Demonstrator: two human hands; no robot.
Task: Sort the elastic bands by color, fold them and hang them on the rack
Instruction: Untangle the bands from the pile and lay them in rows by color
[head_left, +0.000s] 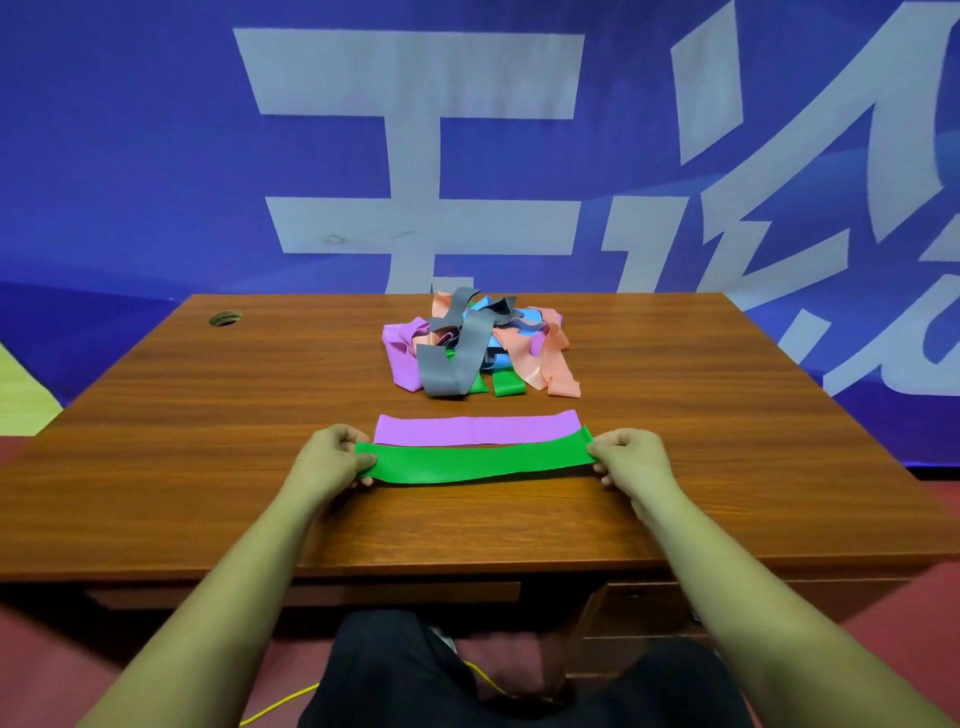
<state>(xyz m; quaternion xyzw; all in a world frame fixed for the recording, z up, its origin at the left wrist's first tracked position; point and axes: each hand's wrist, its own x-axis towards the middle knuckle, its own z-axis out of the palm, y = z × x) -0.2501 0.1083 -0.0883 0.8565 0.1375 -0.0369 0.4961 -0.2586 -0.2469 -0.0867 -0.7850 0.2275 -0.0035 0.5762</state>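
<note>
Wooden desk (182, 441): I see left hand (332, 457) and right hand (631, 457) pinching the green band (478, 460) by its ends, perhaps slightly lifted; purple band (475, 430) just beside it at 12 o'clock.

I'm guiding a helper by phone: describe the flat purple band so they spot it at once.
Start at the wooden desk before the blue banner. Nearer than the tangled pile at its middle, two bands lie stretched side by side. The purple band is the farther one, unheld, while the green band is pinched by the left hand and right hand.
</note>
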